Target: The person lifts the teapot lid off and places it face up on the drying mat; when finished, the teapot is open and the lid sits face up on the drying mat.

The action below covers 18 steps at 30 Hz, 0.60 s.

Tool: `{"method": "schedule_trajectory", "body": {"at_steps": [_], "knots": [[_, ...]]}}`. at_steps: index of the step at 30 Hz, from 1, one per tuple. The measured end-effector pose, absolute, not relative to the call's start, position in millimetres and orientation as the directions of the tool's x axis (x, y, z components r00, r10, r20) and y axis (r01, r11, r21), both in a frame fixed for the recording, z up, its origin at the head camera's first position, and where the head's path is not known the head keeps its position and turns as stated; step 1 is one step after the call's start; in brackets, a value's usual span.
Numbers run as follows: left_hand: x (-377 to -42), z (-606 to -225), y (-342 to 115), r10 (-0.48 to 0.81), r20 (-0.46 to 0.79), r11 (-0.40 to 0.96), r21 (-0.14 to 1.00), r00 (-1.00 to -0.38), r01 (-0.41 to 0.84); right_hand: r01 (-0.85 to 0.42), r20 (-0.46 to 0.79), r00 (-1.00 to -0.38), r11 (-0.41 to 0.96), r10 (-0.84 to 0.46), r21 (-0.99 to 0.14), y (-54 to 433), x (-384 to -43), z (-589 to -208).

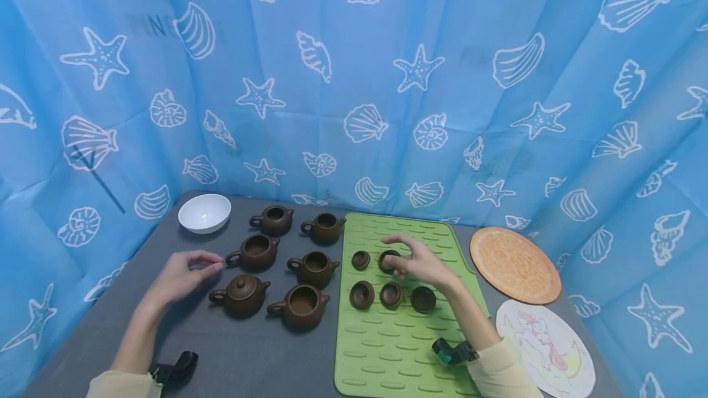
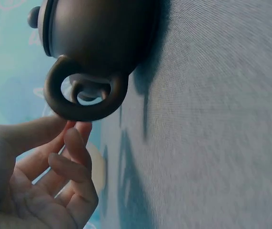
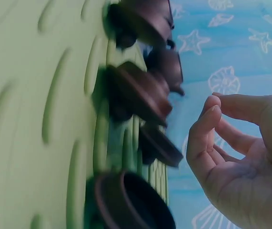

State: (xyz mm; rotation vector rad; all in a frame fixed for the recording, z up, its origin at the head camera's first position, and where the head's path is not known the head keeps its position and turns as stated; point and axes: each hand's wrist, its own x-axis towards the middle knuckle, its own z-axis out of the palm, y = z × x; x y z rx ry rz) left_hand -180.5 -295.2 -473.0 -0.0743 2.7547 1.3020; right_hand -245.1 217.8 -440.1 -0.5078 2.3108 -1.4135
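Observation:
My left hand is at the handle of a brown lidless teapot, thumb and forefinger tips right beside the handle. In the left wrist view, the fingers bend loosely behind the handle of a lidded teapot, which partly hides the teapot beyond. My right hand hovers over the green mat, thumb overlapping an upturned brown lid in the head view. In the right wrist view, nothing shows between thumb and fingers. Several other lids lie upturned nearby, tilted on their knobs.
More brown lidless teapots stand in two columns left of the green mat. A white bowl is at the back left. An orange round mat and a white round mat with a drawing lie at right. A blue curtain hangs behind.

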Motion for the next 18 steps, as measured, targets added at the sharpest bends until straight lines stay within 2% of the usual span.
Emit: {"method": "schedule_trajectory", "body": {"at_steps": [10, 18], "knots": [[-164, -475, -305, 0.027, -0.149, 0.651, 0.753, -0.988, -0.096, -0.169, -0.052, -0.834, 0.344, -0.549, -0.924, 186, -231, -438], [-149, -476, -298, 0.006, -0.213, 0.601, 0.782, -0.977, -0.166, -0.171, -0.009, -0.835, 0.275, -0.55, -0.946, 151, -219, -438]]}}
